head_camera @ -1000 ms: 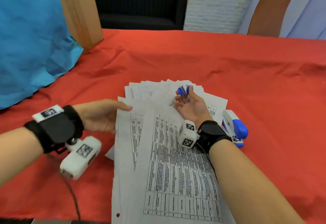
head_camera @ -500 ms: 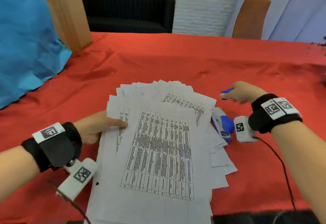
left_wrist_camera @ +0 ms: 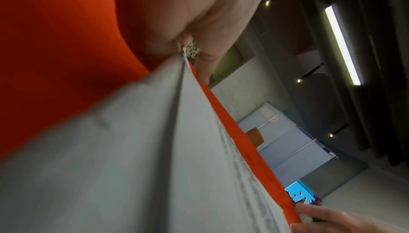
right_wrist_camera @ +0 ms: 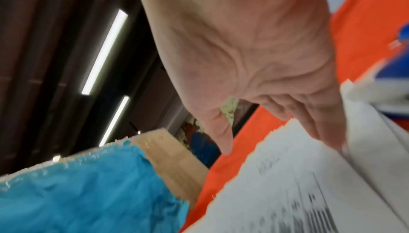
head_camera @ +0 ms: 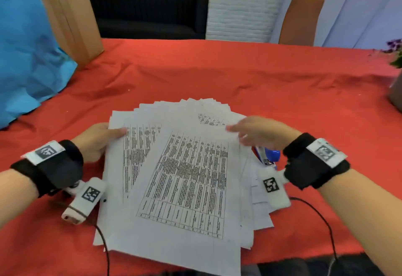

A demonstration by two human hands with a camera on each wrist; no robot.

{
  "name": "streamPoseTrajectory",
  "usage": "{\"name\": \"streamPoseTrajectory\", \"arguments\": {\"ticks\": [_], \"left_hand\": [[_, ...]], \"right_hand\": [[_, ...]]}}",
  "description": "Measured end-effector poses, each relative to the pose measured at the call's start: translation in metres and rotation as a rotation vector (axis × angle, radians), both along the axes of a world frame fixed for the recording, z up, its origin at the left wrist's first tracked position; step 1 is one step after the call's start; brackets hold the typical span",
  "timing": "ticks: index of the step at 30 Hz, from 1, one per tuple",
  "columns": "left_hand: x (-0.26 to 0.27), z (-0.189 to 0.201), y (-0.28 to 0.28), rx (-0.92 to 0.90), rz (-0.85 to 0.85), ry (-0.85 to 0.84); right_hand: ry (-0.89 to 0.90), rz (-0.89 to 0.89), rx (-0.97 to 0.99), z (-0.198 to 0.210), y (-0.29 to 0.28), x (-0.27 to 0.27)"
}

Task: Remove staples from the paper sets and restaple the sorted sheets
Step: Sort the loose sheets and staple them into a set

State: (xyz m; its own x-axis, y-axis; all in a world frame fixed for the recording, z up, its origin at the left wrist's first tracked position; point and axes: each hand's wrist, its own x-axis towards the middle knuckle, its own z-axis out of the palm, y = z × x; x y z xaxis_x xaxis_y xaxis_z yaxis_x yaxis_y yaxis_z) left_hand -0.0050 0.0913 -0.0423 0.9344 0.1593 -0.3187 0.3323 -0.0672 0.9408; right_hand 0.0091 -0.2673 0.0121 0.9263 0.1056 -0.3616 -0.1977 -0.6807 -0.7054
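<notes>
A fanned pile of printed sheets [head_camera: 185,188] lies on the red tablecloth [head_camera: 217,75]. My left hand [head_camera: 95,141] grips the pile's upper left edge, thumb on top; the left wrist view shows the sheets [left_wrist_camera: 132,158] caught between thumb and palm [left_wrist_camera: 188,18]. My right hand [head_camera: 258,133] reaches over the pile's upper right corner with straight fingers. In the right wrist view its open palm [right_wrist_camera: 254,53] hangs over the sheets [right_wrist_camera: 298,184], fingertips touching the paper. A blue and white stapler [head_camera: 270,156] lies just under that wrist, partly hidden. No staple remover is in view.
A wooden post [head_camera: 69,14] and blue sheeting [head_camera: 26,54] stand at the far left. An orange chair [head_camera: 300,19] is behind the table. A grey pot with purple flowers [head_camera: 396,93] sits at the right edge. Black cables trail from both wrists toward the table's near edge.
My right hand came back left from beside the stapler onto the pile's upper right corner, and the blue staple remover it held is gone from it. My left hand kept its grip.
</notes>
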Motion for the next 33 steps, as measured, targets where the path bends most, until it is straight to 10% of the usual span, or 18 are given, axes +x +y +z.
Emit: {"name": "streamPoseTrajectory", "arguments": {"ticks": [4, 13, 21, 33], "left_hand": [[-0.016, -0.008, -0.014, 0.007, -0.135, -0.056], [-0.013, -0.007, -0.051, 0.246, -0.211, -0.319], [0.007, 0.079, 0.026, 0.07, 0.001, -0.778], [0.038, 0.163, -0.072, 0.356, 0.15, -1.094]], "right_hand": [[0.036, 0.013, -0.128, -0.019, 0.022, -0.002], [0.149, 0.059, 0.238, -0.01, 0.084, 0.004], [-0.177, 0.001, 0.5, 0.019, 0.062, 0.032], [-0.861, 0.004, 0.81, 0.117, 0.068, 0.062]]}}
